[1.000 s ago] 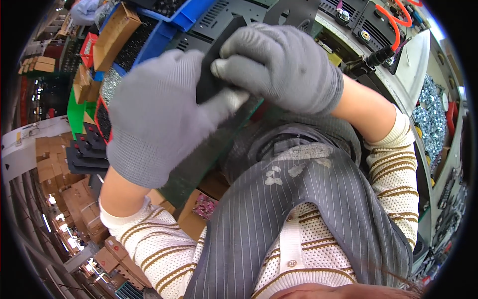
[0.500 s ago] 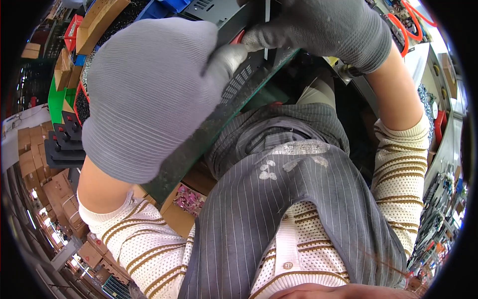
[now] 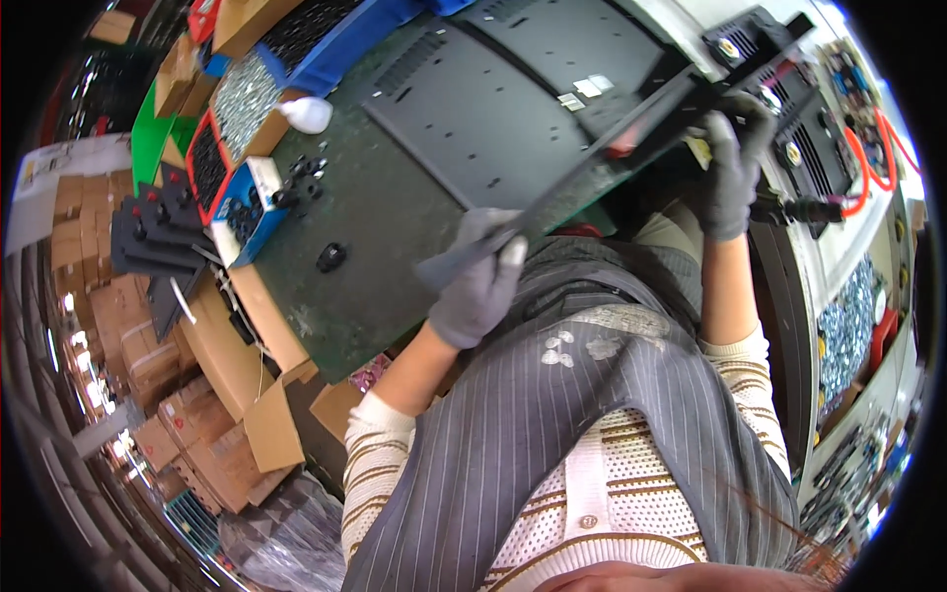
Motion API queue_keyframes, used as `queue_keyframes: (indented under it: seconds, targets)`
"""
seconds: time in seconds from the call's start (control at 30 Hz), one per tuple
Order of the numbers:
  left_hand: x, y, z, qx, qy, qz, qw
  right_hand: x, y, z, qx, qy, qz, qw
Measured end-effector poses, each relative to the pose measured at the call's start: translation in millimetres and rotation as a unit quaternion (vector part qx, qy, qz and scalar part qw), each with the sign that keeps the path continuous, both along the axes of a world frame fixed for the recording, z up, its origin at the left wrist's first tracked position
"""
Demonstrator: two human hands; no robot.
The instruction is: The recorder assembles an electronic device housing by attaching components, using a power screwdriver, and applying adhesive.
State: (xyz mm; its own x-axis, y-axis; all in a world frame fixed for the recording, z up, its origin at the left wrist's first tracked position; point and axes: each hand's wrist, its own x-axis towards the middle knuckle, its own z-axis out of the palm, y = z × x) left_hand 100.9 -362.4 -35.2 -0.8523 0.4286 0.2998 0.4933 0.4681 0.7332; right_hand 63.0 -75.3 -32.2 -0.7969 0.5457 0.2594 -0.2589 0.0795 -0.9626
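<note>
A long dark metal panel (image 3: 582, 168), tilted almost edge-on, slants above the table's near edge. My left hand (image 3: 478, 296), in a grey glove, grips its lower left end with the thumb on top. My gloved right hand (image 3: 732, 183) holds the panel near its upper right end; some of its fingers are hidden behind it. A blurred red spot shows on the panel's middle. Beyond it, two flat black metal panels (image 3: 469, 118) with small holes and slots lie side by side on the dark green table (image 3: 370, 286). Small white labels (image 3: 590, 86) sit on the farther one.
On the left stand a blue bin (image 3: 340, 44) of black screws, a tray of silver screws (image 3: 247, 99) and a small box of black parts (image 3: 252, 212). A white bottle (image 3: 308, 114) and loose black knobs (image 3: 331, 258) lie nearby. A red coiled hose (image 3: 868, 163) hangs at right.
My hands, close together near the view before, have moved apart and lower. The panel between them is now raised edge-on, and more of the table and its flat panels shows.
</note>
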Motion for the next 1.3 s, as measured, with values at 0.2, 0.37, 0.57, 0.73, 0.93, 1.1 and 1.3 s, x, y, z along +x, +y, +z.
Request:
queue_keyframes:
  seconds: [0.2, 0.37, 0.57, 0.73, 0.93, 1.1, 1.3]
  targets:
    - [-8.5, 25.3, 13.7, 0.045, -0.174, -0.061, 0.982, -9.0, 57.2, -31.7, -0.073, 0.041, -0.009, 0.996]
    - [-28.7, -51.7, 34.3, -0.223, 0.156, 0.143, 0.952, 18.3, 29.9, -23.5, 0.054, 0.015, -0.057, 0.997]
    - [-16.8, -147.9, 27.6, -0.444, 0.061, 0.333, 0.83, 52.9, -51.7, 15.7, 0.168, -0.012, 0.388, 0.906]
    - [-10.7, -128.3, 27.4, -0.091, -0.171, 0.182, 0.964, 35.9, -143.6, 33.1, 0.345, 0.089, 0.506, 0.786]
    - [-1.8, -100.0, 65.0, -0.057, -0.339, -0.081, 0.936, 23.7, -175.2, 30.3, 0.366, 0.047, 0.607, 0.704]
    - [-61.6, -151.9, 69.0, -0.37, 0.124, 0.116, 0.913, 21.1, -166.1, 8.3, 0.256, -0.043, 0.625, 0.736]
    - [-121.5, -209.9, 49.0, -0.622, 0.164, 0.073, 0.762, 20.2, -165.2, 3.5, 0.186, -0.052, 0.613, 0.766]
